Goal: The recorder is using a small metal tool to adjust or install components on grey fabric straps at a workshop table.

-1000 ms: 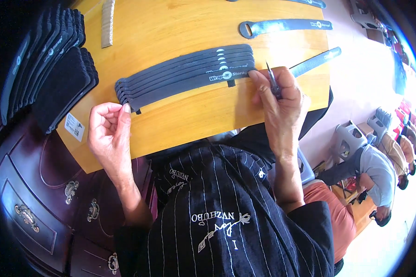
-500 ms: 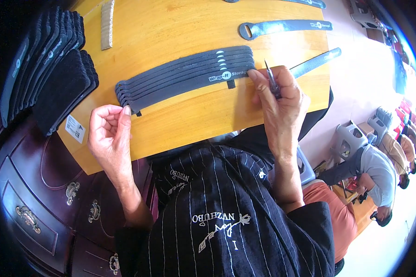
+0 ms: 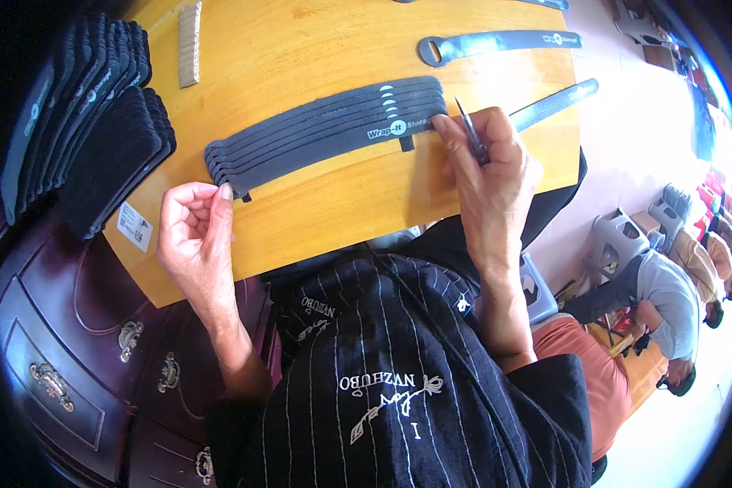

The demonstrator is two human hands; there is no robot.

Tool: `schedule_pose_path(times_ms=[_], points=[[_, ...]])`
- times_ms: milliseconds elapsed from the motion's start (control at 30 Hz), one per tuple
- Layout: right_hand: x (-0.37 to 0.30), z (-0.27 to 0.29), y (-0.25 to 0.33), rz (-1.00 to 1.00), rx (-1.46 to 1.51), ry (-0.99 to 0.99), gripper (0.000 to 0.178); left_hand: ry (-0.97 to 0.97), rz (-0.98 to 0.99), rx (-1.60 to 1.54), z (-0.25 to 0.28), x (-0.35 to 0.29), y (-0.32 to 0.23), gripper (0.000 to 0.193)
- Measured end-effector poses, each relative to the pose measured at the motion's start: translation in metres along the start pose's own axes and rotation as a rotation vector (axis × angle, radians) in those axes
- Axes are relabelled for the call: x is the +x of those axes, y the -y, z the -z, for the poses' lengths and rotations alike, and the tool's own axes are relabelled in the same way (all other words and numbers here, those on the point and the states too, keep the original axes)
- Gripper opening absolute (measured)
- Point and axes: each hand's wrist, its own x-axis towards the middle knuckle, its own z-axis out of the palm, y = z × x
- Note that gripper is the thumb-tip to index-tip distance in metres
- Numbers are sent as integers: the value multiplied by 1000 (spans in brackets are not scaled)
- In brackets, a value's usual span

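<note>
A fanned stack of dark grey fabric straps lies across the wooden table, overlapped in even steps with pale printing near the right end. Short dark tabs poke out below its near edge. My left hand is closed, thumb and forefinger pinching the near left corner of the nearest strap. In my right hand is a slim, pointed, pen-like tool, its tip aimed away from me. The thumb of that hand also touches the right end of the nearest strap.
Thick piles of similar straps sit at the table's left edge, near a white label. Loose straps lie at the far right. A corrugated cardboard strip is at the far left. Dark drawers stand at left; people work at right.
Both hands keep their grip on the stack's ends. The stack and the right hand with its tool have shifted very slightly away from me.
</note>
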Motion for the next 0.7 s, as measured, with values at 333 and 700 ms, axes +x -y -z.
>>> schedule_pose_path(times_ms=[333, 700], points=[[7, 4, 8, -172, 216, 107, 14, 117, 170, -60, 6, 3, -10, 14], [-9, -4, 32, 116, 55, 81, 22, 118, 119, -240, 12, -5, -18, 15]])
